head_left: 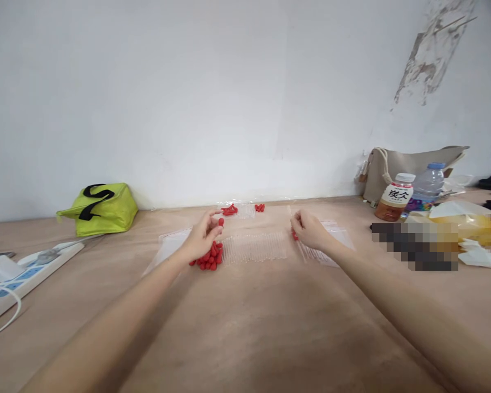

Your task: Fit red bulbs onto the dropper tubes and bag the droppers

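My left hand (pixel 202 234) pinches a small red rubber bulb (pixel 221 222) between thumb and fingers. Just under it lies a pile of similar red bulbs (pixel 208 259). To the right of the pile, thin clear tubes (pixel 253 246) are laid side by side in a row. My right hand (pixel 306 228) is closed, its fingertips pinched on what looks like a thin clear tube, which shows only faintly. Beneath that hand, more clear tubes (pixel 317 254) with a bit of red at their ends rest on a clear plastic bag (pixel 343 240).
Behind the row are red pieces (pixel 229 209) and a smaller red cluster (pixel 260 208) by the wall. A yellow-green bag (pixel 106 210) and a power strip (pixel 33 273) occupy the left. A drink bottle (pixel 396 197), a water bottle (pixel 430 183) and a beige bag (pixel 413 161) stand right.
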{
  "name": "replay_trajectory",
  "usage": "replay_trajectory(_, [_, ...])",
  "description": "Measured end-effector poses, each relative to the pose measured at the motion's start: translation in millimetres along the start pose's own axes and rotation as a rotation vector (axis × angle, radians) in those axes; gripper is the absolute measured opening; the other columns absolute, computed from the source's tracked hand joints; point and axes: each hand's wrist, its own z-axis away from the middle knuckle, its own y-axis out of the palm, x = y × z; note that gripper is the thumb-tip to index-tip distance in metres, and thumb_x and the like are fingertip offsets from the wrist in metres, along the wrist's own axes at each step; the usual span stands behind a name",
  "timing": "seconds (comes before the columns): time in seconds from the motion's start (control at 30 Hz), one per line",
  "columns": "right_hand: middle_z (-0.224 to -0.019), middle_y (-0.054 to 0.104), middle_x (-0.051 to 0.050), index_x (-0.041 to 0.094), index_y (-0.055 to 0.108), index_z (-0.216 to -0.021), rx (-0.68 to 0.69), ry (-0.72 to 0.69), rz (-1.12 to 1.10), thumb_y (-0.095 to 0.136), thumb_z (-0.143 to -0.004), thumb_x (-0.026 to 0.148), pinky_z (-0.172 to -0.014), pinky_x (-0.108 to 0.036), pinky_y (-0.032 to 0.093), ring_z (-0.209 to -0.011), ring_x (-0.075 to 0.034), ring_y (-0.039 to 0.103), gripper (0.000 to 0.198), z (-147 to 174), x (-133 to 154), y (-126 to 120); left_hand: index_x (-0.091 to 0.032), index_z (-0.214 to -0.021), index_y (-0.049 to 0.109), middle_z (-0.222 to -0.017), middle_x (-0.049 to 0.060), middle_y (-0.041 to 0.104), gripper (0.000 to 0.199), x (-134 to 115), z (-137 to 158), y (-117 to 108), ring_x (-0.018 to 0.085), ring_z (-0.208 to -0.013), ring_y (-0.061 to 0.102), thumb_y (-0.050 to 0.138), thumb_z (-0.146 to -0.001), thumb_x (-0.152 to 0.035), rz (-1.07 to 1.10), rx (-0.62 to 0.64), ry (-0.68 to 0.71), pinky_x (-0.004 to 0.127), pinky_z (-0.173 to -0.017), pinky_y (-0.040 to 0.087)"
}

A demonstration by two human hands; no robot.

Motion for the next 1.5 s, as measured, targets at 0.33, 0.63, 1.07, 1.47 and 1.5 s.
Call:
replay_trajectory(0.33, [-0.087, 0.059, -0.007, 0.018, 0.054, -0.102, -0.088, -0.567, -0.226, 0.033, -0.088, 0.020, -0.074, -0.032, 0.039, -0.081, -0.016, 0.054, 0.025, 76, 20, 52, -0.015, -0.075, 0.048, -0.073, 0.001, 0.058, 0.013, -36, 71, 70, 0.013, -0.068, 0.055, 0.060, -0.069, -0.018, 0.490, 0.068, -0.229, 0.023, -0.061, 0.043])
replay_trajectory(0.63, [-0.086, 0.059, -0.006, 0.018, 0.055, -0.092, -0.025, -0.622, -0.265, 0.037, -0.087, 0.020, -0.074, -0.031, 0.038, -0.080, -0.015, 0.054, 0.019, 82, 21, 54, -0.018, -0.077, 0.042, -0.073, -0.002, 0.054, 0.024, -33, 77, 71, 0.012, -0.068, 0.057, 0.064, -0.069, -0.021, 0.573, 0.087, -0.214, 0.024, -0.063, 0.044])
replay_trajectory(1.07, [-0.088, 0.060, -0.005, 0.018, 0.055, -0.094, 0.002, -0.657, -0.218, 0.039, -0.086, 0.018, -0.078, -0.031, 0.034, -0.082, -0.014, 0.054, 0.018, 82, 22, 54, -0.017, -0.087, 0.049, -0.086, 0.002, 0.057, 0.021, -28, 76, 74, 0.014, -0.079, 0.059, 0.063, -0.072, -0.020, 0.606, 0.126, -0.206, 0.027, -0.072, 0.046])
replay_trajectory(1.47, [-0.079, 0.062, -0.003, 0.018, 0.057, -0.091, 0.049, -0.696, -0.254, 0.040, -0.086, 0.019, -0.075, -0.031, 0.029, -0.073, -0.013, 0.054, 0.018, 81, 20, 54, -0.017, -0.088, 0.063, -0.079, 0.001, 0.065, 0.016, -42, 79, 69, 0.014, -0.073, 0.058, 0.052, -0.082, -0.027, 0.243, 0.096, -0.021, 0.023, -0.066, 0.045])
replay_trajectory(1.5, [-0.079, 0.062, -0.003, 0.018, 0.058, -0.091, 0.054, -0.702, -0.260, 0.040, -0.086, 0.019, -0.075, -0.030, 0.029, -0.073, -0.013, 0.054, 0.018, 81, 20, 54, -0.017, -0.088, 0.063, -0.079, 0.001, 0.065, 0.016, -43, 79, 69, 0.014, -0.073, 0.058, 0.052, -0.082, -0.026, 0.227, 0.089, -0.008, 0.023, -0.066, 0.045])
